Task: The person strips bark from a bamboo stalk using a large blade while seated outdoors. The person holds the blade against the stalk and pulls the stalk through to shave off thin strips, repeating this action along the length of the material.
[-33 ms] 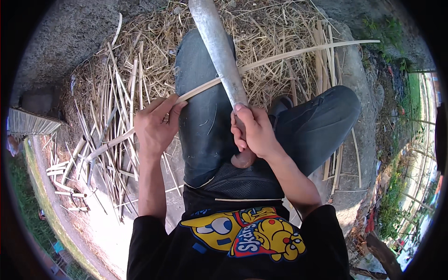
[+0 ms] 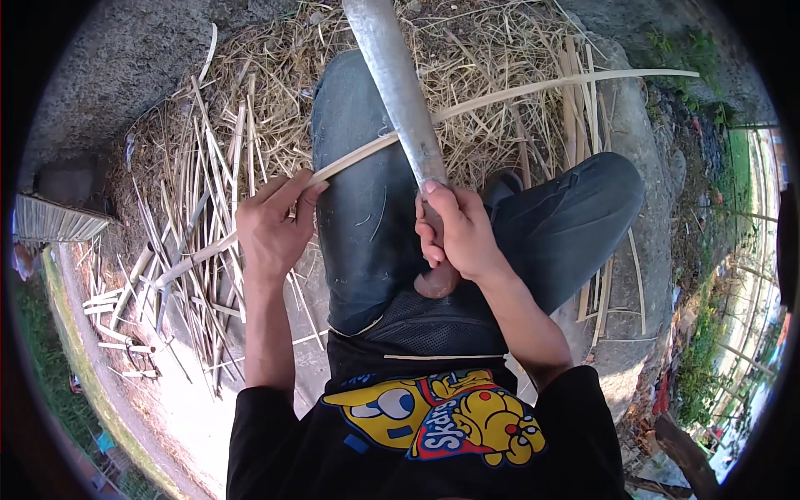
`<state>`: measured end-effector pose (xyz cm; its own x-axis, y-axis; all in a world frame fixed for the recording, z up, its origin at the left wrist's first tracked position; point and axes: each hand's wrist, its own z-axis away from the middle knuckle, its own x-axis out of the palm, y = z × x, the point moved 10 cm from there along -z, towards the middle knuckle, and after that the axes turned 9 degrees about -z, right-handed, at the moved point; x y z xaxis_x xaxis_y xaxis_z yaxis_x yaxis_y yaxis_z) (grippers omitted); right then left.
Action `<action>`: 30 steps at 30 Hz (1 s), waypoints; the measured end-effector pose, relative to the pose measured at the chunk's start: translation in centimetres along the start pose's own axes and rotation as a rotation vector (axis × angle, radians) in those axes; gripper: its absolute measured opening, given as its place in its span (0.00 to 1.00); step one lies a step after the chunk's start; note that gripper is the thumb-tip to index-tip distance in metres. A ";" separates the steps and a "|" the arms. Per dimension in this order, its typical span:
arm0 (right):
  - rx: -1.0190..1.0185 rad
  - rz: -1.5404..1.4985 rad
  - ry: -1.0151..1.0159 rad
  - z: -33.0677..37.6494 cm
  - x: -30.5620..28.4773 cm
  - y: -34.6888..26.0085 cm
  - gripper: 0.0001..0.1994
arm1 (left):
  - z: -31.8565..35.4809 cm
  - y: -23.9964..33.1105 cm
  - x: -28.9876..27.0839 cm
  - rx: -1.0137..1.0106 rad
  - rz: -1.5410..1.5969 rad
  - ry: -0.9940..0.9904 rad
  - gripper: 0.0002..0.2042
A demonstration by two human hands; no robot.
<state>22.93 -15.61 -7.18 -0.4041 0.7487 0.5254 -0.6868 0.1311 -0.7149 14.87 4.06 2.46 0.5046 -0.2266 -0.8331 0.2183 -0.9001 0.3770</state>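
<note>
My right hand [image 2: 458, 232] is wrapped round the wooden handle of a machete [image 2: 392, 79], whose long grey blade points away from me and slightly left. Between thumb and fingers, my left hand [image 2: 273, 225] pinches a long, pale bamboo strip [image 2: 517, 90]. The strip crosses over my left thigh, meets the blade and runs on to the far right, bending a little. The blade lies over part of it, so I cannot tell whether the edge is cutting in. The rounded butt of the handle sits near my lap.
Many split bamboo strips [image 2: 208, 167] lie heaped on the left, with thicker pieces [image 2: 179, 265] among them. Thin shavings [image 2: 492, 50] cover the ground ahead. More strips [image 2: 575, 108] lie at the right, beyond my bent knee [image 2: 600, 187]. A rough grey wall [image 2: 108, 83] stands at the far left.
The bamboo strip's far end has shifted slightly to the right. The machete and my right hand have moved a little right, while my left hand has edged slightly left.
</note>
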 end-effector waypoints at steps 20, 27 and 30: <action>0.038 0.000 -0.069 -0.5 2.0 2.4 0.20 | -0.9 0.9 0.4 -0.105 0.072 0.008 0.10; -0.158 -0.041 0.120 -2.0 -2.9 -3.7 0.20 | 0.6 -1.5 -2.7 -0.045 -0.166 -0.164 0.15; -0.160 -0.011 0.161 -1.9 -4.5 -4.3 0.19 | 2.0 -3.6 -5.6 -0.110 -0.206 -0.165 0.13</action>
<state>28.84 -18.33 -7.31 -0.2864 0.8393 0.4621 -0.5810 0.2313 -0.7803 9.60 7.87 4.97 0.2993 -0.1090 -0.9479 0.3957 -0.8898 0.2272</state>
